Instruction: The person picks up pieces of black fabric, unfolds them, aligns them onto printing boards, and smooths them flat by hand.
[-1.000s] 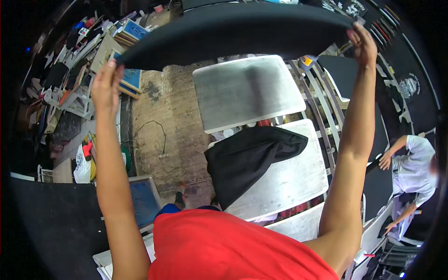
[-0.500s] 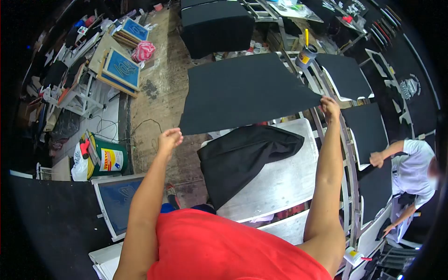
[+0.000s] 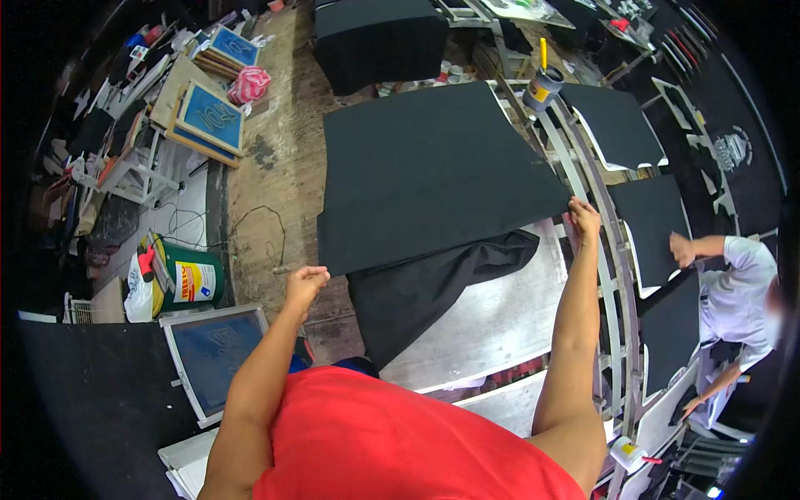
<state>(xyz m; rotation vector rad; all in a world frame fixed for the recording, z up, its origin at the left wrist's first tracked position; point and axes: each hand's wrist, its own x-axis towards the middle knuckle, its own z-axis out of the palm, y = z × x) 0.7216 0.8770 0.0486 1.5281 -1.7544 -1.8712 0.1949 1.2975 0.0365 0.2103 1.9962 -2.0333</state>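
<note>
A wide black fabric panel [image 3: 433, 171] stretches between my two hands, its near edge pulled fairly straight. My left hand [image 3: 308, 286] pinches its near left corner. At the near right corner, my right hand [image 3: 584, 218] grips the same panel beside the metal rail. Below that edge, a second black cloth [image 3: 408, 300] lies bunched and folded on a pale metal-looking board [image 3: 500, 308], partly covered by the panel. The panel's far part lies flat, and what is under it is hidden.
A dark tub with a yellow handle [image 3: 543, 87] stands on the rails [image 3: 612, 308]. More boards with black cloth [image 3: 654, 225] line the right, where another person [image 3: 737, 287] works. Framed screens [image 3: 218, 354] and a green bucket [image 3: 196, 275] are at left.
Both my hands have come down toward my body, drawing the panel's near edge over more of the bunched cloth. The other person's raised hand has shifted slightly.
</note>
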